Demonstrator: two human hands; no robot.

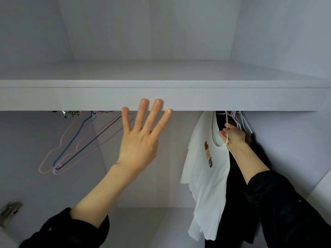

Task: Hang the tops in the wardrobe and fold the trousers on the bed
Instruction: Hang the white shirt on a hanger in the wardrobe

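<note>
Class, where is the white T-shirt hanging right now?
In the head view, the white T-shirt hangs right of centre under the wardrobe shelf, beside dark clothes; the right hand grips its hanger.

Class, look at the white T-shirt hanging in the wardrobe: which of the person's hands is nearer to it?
Right. The right hand holds the hanger at the white T-shirt collar; the left hand is apart, fingers on the shelf edge.

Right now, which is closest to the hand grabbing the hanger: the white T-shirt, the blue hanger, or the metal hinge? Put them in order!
From the right hand:
1. White T-shirt: hanging right beside the hand.
2. Blue hanger: empty, across the wardrobe on the left, past the left hand.
3. Metal hinge: farthest, low at the left edge.
</note>
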